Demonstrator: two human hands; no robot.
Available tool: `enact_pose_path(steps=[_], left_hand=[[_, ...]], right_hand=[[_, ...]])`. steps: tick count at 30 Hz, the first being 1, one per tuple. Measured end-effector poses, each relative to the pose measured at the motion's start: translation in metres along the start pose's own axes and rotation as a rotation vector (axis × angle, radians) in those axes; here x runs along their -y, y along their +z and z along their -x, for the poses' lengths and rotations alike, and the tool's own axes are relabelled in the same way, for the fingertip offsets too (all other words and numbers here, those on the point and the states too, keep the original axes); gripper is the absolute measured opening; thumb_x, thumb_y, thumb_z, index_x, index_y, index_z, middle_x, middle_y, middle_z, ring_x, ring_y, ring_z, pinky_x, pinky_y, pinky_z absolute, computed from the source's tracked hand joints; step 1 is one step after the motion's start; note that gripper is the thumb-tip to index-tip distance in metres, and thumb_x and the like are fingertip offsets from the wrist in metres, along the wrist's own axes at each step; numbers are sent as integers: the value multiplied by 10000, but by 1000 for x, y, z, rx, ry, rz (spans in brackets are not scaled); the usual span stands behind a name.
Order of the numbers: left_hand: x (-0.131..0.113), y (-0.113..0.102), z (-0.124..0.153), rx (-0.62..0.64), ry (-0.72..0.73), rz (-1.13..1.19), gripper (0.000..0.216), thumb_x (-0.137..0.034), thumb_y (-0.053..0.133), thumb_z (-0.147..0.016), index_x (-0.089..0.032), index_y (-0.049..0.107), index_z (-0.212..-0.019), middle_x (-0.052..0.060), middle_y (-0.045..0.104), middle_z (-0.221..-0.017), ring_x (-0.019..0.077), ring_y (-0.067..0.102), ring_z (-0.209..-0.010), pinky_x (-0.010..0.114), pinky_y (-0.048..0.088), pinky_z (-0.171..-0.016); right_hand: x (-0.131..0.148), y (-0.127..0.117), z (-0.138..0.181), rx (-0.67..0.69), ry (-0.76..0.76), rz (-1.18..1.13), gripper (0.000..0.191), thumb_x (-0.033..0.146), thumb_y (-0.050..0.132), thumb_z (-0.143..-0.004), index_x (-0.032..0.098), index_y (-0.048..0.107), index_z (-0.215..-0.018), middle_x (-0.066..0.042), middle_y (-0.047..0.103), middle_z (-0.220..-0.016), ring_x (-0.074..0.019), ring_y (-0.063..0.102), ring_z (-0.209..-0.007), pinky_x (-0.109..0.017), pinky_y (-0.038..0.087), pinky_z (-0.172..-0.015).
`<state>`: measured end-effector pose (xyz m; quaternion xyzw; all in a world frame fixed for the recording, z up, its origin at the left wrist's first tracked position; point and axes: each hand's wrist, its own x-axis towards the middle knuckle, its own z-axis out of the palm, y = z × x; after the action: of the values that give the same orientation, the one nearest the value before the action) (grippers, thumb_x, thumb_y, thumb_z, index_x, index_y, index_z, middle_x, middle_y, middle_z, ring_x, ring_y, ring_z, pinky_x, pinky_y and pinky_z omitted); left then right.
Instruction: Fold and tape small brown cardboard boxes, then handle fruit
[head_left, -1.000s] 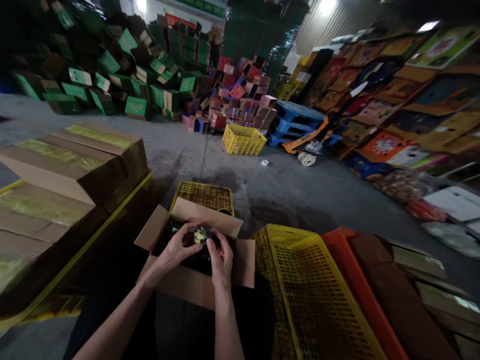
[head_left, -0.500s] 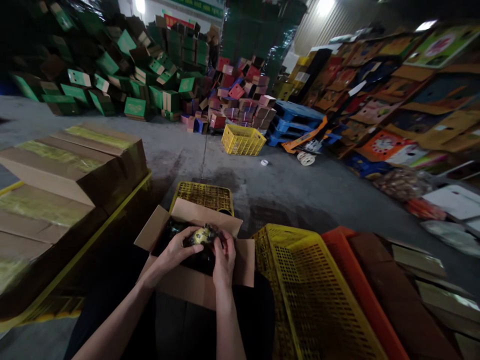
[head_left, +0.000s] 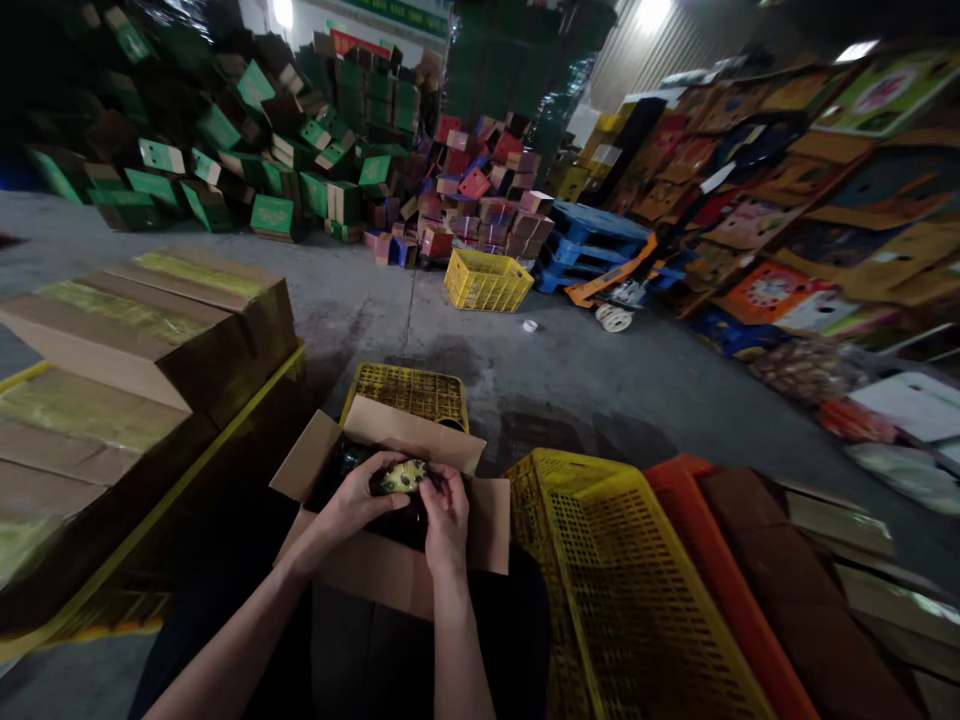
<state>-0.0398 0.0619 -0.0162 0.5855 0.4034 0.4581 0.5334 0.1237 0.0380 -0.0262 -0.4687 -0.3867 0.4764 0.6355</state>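
Observation:
Both of my hands are closed around a palm-sized, glossy, yellow-green thing with dark blotches [head_left: 403,476]; its exact kind does not show clearly. My left hand [head_left: 365,494] grips it from the left, thumb along the near side. On the right, the bent fingers of my right hand [head_left: 447,505] pinch its other end. Directly beneath is an open cardboard box [head_left: 379,570] with its flaps folded out. Dark, shiny material [head_left: 401,525] fills the box, and I cannot make out what it is. My hands cover part of that filling.
Taped cartons [head_left: 112,330] are stacked in a yellow crate at left. A deep yellow crate [head_left: 622,560] stands at right beside an orange crate [head_left: 679,470]. Beyond the box is another yellow crate [head_left: 409,390]. A pallet jack [head_left: 619,285] and blue pallets [head_left: 592,235] stand farther off.
The blotched thing has turned between my fingers, showing a longer, more even yellow face. Its dark, uneven right end shows less now. My hands have barely moved.

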Motion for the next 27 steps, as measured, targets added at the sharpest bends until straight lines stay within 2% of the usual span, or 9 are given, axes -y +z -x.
enact_pose_path(steps=[3,6,11,15,19,21,23,25,27], left_hand=[[-1,0,-1,-14,-2,82,600,-361,847,-722,-201,622,-1254,109,664,-1276,302,606,-1200,415,461,-1041],[-3,1,-2,-41,-49,122,559,-399,840,-722,-187,643,-1200,104,686,-1218,284,640,-1131,397,497,-988],[-6,1,0,-87,-90,127,501,-460,814,-737,-179,676,-1128,79,728,-1067,260,680,-1002,381,533,-909],[-4,0,1,-71,-57,113,452,-437,793,-764,-186,690,-1125,84,724,-1106,262,678,-1024,383,535,-912],[3,-2,0,-76,-9,67,392,-398,782,-778,-208,710,-1113,86,708,-1179,278,643,-1136,415,487,-1019],[4,-2,-1,-70,33,55,442,-362,803,-759,-217,696,-1163,95,674,-1266,294,583,-1251,442,416,-1108],[4,-2,0,-30,61,81,587,-331,832,-732,-234,640,-1278,104,589,-1404,305,501,-1354,459,353,-1164],[4,-1,1,17,52,122,741,-332,852,-716,-256,553,-1390,108,486,-1511,315,446,-1404,462,363,-1162],[2,0,1,15,24,137,793,-372,851,-721,-254,515,-1430,115,453,-1535,325,428,-1417,459,392,-1144]], right_hand=[[-3,-2,0,-86,20,-58,296,410,768,-783,230,644,-983,-28,707,-981,-205,667,-945,-348,533,-874],[-1,-3,0,-154,76,-134,296,408,766,-779,251,627,-989,-21,701,-1033,-203,668,-975,-337,544,-835],[6,-1,2,-92,58,-161,408,373,731,-802,276,644,-1189,-53,666,-1271,-243,615,-1179,-393,514,-960],[5,-1,1,-32,17,-94,374,367,731,-805,235,682,-1151,-67,691,-1222,-245,618,-1159,-402,476,-1010],[0,-3,0,-42,-11,-35,323,350,768,-761,218,708,-1050,-63,717,-1123,-244,637,-1097,-388,494,-969],[-1,-4,0,-73,-16,-25,313,346,772,-755,216,709,-1033,-64,721,-1114,-246,638,-1102,-387,492,-969],[-2,-4,0,-99,-32,-18,314,346,767,-762,214,706,-1040,-68,720,-1123,-248,634,-1120,-396,481,-988],[-2,-4,0,-111,-67,-19,296,341,764,-770,213,704,-1030,-69,717,-1122,-251,627,-1139,-411,464,-1017],[-1,-4,1,-100,-112,-24,243,329,764,-775,215,709,-982,-67,715,-1108,-256,617,-1163,-426,444,-1046]])
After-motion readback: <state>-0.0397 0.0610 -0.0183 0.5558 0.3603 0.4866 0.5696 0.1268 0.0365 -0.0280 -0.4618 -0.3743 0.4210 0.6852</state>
